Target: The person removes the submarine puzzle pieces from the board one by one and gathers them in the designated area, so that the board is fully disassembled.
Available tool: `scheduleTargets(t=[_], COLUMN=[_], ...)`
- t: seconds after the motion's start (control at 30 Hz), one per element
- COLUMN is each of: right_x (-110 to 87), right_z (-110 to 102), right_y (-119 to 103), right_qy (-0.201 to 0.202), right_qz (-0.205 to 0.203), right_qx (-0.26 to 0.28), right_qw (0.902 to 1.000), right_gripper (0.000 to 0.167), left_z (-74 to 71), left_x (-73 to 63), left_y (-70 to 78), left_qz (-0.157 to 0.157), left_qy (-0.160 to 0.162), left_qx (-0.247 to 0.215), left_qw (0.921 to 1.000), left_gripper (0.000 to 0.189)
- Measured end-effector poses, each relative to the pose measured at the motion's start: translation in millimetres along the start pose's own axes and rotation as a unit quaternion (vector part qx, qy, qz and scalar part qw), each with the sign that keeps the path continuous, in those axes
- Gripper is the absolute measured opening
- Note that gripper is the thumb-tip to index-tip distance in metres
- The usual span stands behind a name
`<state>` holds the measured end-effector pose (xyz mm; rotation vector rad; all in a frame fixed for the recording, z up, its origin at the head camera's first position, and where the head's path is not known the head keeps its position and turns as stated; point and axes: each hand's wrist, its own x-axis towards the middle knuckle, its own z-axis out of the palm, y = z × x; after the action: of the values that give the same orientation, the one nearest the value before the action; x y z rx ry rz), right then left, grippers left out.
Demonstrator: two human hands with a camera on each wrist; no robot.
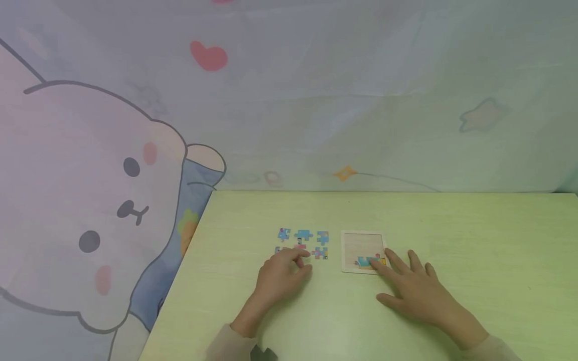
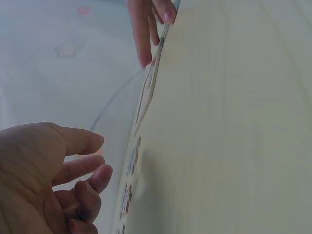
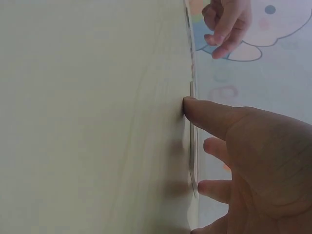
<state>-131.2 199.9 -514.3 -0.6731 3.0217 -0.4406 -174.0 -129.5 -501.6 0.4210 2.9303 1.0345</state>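
My left hand [image 1: 280, 276] hovers just above the loose jigsaw pieces [image 1: 303, 234], its fingers loosely bent. Nothing shows between the thumb and fingers of that left hand [image 2: 63, 180] in the left wrist view. A shallow wooden puzzle frame [image 1: 364, 232] lies flat to the right of the pieces. Along its near edge sit joined jigsaw pieces [image 1: 364, 261], blue and yellow. My right hand [image 1: 417, 293] has its fingers spread, the index fingertip touching these joined pieces. In the right wrist view, the thumb of the right hand [image 3: 258, 156] rests at the table beside the frame.
The pale yellow-green table [image 1: 496, 240] reaches back to a hanging cloth [image 1: 361, 60] printed with hearts and stars. A large cartoon bear [image 1: 104, 200] is printed on the cloth at left. A dark object [image 1: 263, 354] shows at the bottom edge by the left sleeve.
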Motion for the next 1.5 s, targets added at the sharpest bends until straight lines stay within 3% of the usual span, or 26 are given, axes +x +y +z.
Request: scheduleTargets(t=[0.33,0.5,0.77,0.93,1.5], right_x=[-2.7,-3.0,-2.5,-1.3,-2.0], right_z=[2.1,3.1,1.7,0.8,-2.4], right_y=[8.2,10.2,9.9,10.1,10.4], right_qy=[0.006,0.005,0.003,0.002,-0.004], right_qz=[0.000,-0.002,-0.011,-0.011,-0.009], right_qx=[-0.011,-0.011,-0.006,-0.009,-0.007], right_qw=[0.9999,0.9999,0.9999,0.9999,0.9999], right_gripper=[0.075,0.074,0.071,0.071,0.070], left_z=[30.2,45.9,66.6,72.8,80.4], left_x=[27.0,39.5,51.6,53.3,53.0], left_y=[39.6,52.1,55.6,56.2,60.7], left_qz=[0.045,0.056,0.049,0.046,0.031], left_qy=[-0.054,-0.069,-0.086,-0.080,-0.084], left_qx=[-0.002,0.009,0.051,0.073,0.037], left_qw=[0.9975,0.9960,0.9938,0.9930,0.9953], left_gripper=[0.028,0.029,0.031,0.036,0.030])
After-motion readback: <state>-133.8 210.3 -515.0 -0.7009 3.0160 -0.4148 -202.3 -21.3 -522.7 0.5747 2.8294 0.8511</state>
